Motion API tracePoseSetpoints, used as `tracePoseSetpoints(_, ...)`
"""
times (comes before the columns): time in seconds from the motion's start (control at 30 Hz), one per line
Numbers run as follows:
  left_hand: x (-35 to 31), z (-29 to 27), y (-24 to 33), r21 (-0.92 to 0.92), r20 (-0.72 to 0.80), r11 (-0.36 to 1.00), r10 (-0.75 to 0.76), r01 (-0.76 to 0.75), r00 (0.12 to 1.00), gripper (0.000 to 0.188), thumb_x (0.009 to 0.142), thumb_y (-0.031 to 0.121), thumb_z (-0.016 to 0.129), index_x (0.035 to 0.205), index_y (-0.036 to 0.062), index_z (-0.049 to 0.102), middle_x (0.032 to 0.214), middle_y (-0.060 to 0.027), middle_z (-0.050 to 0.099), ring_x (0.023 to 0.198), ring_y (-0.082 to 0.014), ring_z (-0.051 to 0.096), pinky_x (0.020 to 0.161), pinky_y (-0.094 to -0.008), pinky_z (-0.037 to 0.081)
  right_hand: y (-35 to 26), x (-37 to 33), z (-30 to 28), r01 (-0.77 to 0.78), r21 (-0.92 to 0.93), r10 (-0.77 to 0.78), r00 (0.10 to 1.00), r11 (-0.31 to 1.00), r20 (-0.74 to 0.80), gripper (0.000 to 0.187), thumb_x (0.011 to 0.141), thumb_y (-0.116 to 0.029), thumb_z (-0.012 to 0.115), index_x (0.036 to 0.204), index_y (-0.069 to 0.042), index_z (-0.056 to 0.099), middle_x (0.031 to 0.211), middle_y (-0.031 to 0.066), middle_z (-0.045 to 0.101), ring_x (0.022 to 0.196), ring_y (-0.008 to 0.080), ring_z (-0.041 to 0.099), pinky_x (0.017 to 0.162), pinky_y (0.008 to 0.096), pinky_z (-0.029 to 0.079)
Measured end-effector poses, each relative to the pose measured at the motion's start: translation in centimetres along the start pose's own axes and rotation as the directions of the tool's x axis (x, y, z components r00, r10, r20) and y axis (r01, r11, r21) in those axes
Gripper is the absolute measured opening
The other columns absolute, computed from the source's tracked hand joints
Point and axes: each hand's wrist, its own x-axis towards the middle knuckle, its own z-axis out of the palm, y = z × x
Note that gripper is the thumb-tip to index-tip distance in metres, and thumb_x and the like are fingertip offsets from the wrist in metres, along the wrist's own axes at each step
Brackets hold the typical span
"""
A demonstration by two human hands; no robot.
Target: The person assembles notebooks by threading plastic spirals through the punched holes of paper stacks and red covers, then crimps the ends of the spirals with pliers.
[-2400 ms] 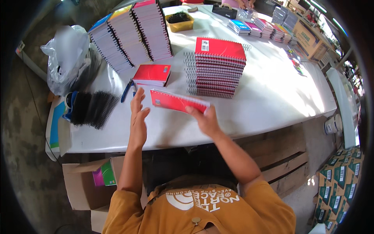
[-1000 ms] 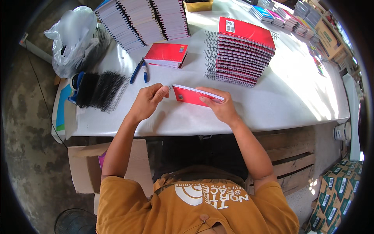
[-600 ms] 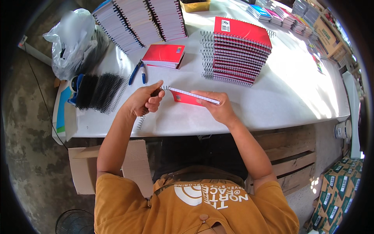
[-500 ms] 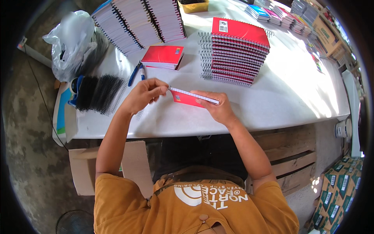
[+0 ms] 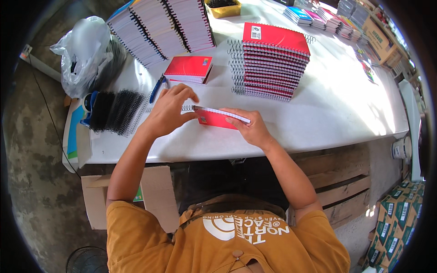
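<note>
A small red notebook [image 5: 213,118] is held tilted over the table, its spine edge up and white page edges showing along the top. My right hand [image 5: 253,128] grips its right end, thumb on the red cover and fingers behind. From the left end of that edge sticks out a dark spiral binding coil [image 5: 187,108]. My left hand [image 5: 169,112] is around the coil's free end with thumb and fingers apart; whether the palm touches the coil is hidden. Beyond lies another red notebook block [image 5: 188,66], beside a pair of blue-handled pliers [image 5: 157,88].
A tall stack of red notebooks [image 5: 275,59], with loose coils sticking out, stands right of centre. Black coils [image 5: 116,111] lie at the left, near a plastic bag [image 5: 84,59]. Thick bound books [image 5: 166,27] and a yellow tub [image 5: 225,10] are at the back.
My left thumb and fingers have parted from their pinch at the notebook's end, and the coil now shows between them. The held notebook has shifted slightly left.
</note>
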Motion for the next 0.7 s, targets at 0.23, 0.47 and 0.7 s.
tracePoseSetpoints(0.23, 1.1, 0.0, 2.5, 0.346, 0.027, 0.936, -0.081, 0.067, 0.996, 0.065, 0.071, 0.040, 0.071, 0.121, 0.0029, 0.050, 0.130, -0.0196, 0.045, 0.125, -0.0347, 0.035, 0.104, -0.0472, 0.022, 0.0, -0.3, -0.2, 0.118, -0.075, -0.120, 0.993, 0.990, -0.020, 0.028, 0.084, -0.005, 0.059, 0.113, -0.005, 0.061, 0.100, 0.0152, 0.066, 0.082, 0.0220, 0.064, 0.076, 0.0275, 0.049)
tracePoseSetpoints(0.47, -8.5, 10.0, 1.6, 0.553, -0.172, 0.822, 0.277, -0.140, 0.945, 0.100, 0.078, 0.075, 0.033, 0.137, -0.0057, 0.027, 0.142, -0.0331, 0.018, 0.135, -0.0470, 0.006, 0.106, -0.0565, -0.007, -1.2, -2.5, 2.3, 0.095, -0.008, -0.095, 0.994, 0.995, -0.048, 0.032, 0.081, 0.001, 0.060, 0.112, -0.005, 0.061, 0.099, 0.0159, 0.065, 0.085, 0.0277, 0.065, 0.074, 0.0303, 0.050)
tracePoseSetpoints(0.7, -10.9, 12.7, 1.6, 0.323, -0.108, 0.918, 0.276, -0.229, 0.955, 0.111, 0.074, 0.076, 0.040, 0.140, -0.0091, 0.012, 0.143, -0.0371, -0.001, 0.135, -0.0477, -0.008, 0.104, -0.0607, -0.005, -0.5, -2.9, 3.5, 0.252, -0.137, -0.254, 0.967, 0.958, 0.003, 0.046, 0.073, 0.010, 0.054, 0.117, -0.007, 0.058, 0.105, 0.0139, 0.063, 0.088, 0.0310, 0.063, 0.075, 0.0340, 0.051)
